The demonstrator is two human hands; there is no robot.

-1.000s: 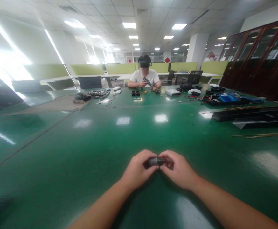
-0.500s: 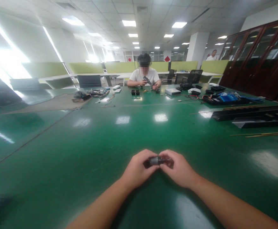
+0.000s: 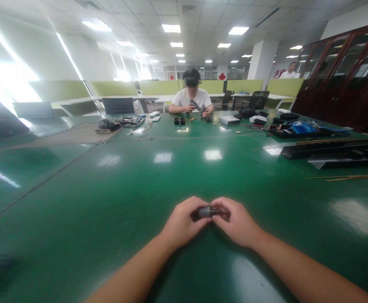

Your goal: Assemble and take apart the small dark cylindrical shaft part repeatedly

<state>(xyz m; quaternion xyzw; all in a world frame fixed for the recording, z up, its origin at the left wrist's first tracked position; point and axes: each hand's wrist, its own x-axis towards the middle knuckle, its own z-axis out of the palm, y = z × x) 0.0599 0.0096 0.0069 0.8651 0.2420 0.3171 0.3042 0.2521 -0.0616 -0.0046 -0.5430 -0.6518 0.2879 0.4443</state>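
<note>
Just above the green table (image 3: 133,181), both hands meet on a dark grey cylindrical part (image 3: 205,211) with a narrower, shaft-like end pointing right. My left hand (image 3: 184,219) is closed round its thicker left end, thumb below and fingers above. The narrow right end lies between the thumb and fingers of my right hand (image 3: 234,221), also closed. Fingertips of both hands nearly touch at the middle. The part's outer ends are partly hidden by the fingers, and its exact kind cannot be made out.
Across the table a co-worker (image 3: 190,101) holds a dark tool. Small black boxes (image 3: 179,121), a white box (image 3: 229,120) and a tray with blue items (image 3: 304,128) stand at the far side. Long black channels (image 3: 335,153) and thin rods (image 3: 354,177) lie right.
My hands and the cylindrical part stay almost where they were. In the background, a person near the cabinets has moved slightly right. The co-worker's head has tilted a little.
</note>
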